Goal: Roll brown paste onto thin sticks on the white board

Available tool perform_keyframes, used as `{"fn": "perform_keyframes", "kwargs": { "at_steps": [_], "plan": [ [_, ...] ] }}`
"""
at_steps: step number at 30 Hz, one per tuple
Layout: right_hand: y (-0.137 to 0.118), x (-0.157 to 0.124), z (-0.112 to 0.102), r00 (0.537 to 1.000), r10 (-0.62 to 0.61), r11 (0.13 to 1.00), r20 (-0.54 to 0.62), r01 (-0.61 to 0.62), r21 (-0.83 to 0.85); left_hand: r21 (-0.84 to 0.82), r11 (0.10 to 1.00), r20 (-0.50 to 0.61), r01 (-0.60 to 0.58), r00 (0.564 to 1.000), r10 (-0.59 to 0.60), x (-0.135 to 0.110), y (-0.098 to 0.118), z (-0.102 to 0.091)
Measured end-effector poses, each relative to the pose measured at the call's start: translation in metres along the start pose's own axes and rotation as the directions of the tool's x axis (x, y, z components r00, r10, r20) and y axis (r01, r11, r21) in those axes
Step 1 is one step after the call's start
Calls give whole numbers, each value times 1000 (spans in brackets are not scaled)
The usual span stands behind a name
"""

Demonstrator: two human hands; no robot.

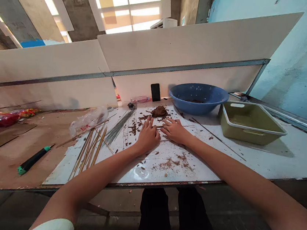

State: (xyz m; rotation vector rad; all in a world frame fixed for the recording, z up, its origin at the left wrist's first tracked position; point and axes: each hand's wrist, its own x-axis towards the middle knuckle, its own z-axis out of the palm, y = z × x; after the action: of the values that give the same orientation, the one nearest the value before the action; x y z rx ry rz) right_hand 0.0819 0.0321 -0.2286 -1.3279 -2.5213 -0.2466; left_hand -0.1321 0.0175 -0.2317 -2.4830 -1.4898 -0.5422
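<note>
Left hand (148, 136) and right hand (178, 131) are lying palm-down near a brown clump (159, 111), fingers slightly parted (any grip, I cannot tell).

"How does the counter (300, 165) look?"
"White from the middle rightward, brown at the left."
"What's on it?"
"A black-and-green tool (33, 161) on the brown part. On the white, thin sticks (90, 148), grey wires (118, 127), a brown mound (159, 111) with crumbs around it, a black phone (155, 92) upright at the back."
"Further right?"
"A blue basin (195, 108) beside an olive tub (251, 136)."
</note>
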Motion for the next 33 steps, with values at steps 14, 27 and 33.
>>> {"fn": "perform_keyframes", "kwargs": {
  "at_steps": [14,27,33],
  "plan": [
    [3,1,2,1000,-26,1000,-10,26,10,41,999,-15,8,1000,-8,-2,1,-1],
    [5,0,-2,984,-96,990,-149,110,88,82,995,87,56,994,-63,-2,2,-1],
    [3,1,6,994,-85,995,-73,89,48,88,994,122,62,990,-72,-3,1,2]
  ]
}}
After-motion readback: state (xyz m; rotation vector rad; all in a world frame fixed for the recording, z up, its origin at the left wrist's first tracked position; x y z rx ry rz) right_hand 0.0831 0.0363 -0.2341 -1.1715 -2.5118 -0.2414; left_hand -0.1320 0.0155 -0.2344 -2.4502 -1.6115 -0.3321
